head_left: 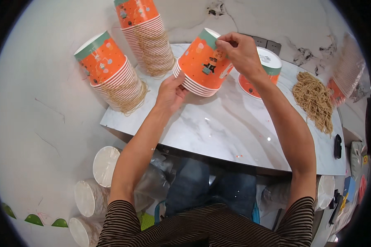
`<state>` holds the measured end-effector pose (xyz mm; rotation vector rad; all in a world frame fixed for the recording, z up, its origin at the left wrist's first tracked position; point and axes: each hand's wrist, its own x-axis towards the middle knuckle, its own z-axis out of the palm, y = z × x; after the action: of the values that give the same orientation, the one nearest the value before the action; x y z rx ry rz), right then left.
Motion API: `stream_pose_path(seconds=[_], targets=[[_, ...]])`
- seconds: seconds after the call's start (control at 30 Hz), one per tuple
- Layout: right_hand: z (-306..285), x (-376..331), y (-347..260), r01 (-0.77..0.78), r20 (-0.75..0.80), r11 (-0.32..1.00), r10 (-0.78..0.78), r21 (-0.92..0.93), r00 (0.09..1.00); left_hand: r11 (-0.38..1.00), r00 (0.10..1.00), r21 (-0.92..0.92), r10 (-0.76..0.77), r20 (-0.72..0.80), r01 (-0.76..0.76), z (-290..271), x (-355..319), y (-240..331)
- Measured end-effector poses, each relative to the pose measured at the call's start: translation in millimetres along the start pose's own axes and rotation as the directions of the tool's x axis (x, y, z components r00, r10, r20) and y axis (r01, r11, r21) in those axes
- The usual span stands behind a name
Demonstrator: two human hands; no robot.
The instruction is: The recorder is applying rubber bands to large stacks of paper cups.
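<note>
Tilted above the table is a short stack of orange paper buckets (208,61), bases up, with a green band and cartoon print. My left hand (172,94) grips the stack by its white rims at the lower left. My right hand (239,48) has thumb and fingertips closed at the green band near the upturned base; whatever lies between them is too small to make out. Behind my right wrist, another upturned orange bucket (271,61) stands on the table. A heap of tan strings (315,101) lies farther right.
Two tall upturned bucket stacks, one at left (109,76) and one behind it (146,39), have tan strings hanging over their rims. The marble-patterned table (218,131) ends before my lap. Wrapped white-ended stacks (90,197) stand lower left. A black object (337,146) lies by the right edge.
</note>
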<state>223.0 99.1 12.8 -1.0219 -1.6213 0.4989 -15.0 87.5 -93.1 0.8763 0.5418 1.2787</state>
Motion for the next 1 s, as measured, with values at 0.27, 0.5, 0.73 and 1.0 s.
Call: stream_pose_path(seconds=[0.27,0.5,0.73,1.0], targets=[[-20.2,-27.5,3.9,-0.111,-0.05,0.969,0.125,0.22,0.991,0.985,0.991,0.115,0.133,-0.017,-0.13,18.7,-18.7,13.5],[-37.0,-40.4,-9.5,-0.015,-0.171,0.966,0.061,0.258,0.983,0.966,0.993,0.231,0.117,0.009,-0.116,24.1,-37.2,24.7],[-83.2,-34.1,-22.0,0.114,-0.29,0.967,-0.044,0.23,0.956,0.97,0.991,0.218,0.082,0.106,-0.104,23.6,-47.2,34.2],[-238.3,-59.3,0.0,0.273,-0.506,0.701,0.144,0.659,0.85,0.99,0.994,-0.085,-0.111,0.012,0.112,-56.8,-16.2,23.6]])
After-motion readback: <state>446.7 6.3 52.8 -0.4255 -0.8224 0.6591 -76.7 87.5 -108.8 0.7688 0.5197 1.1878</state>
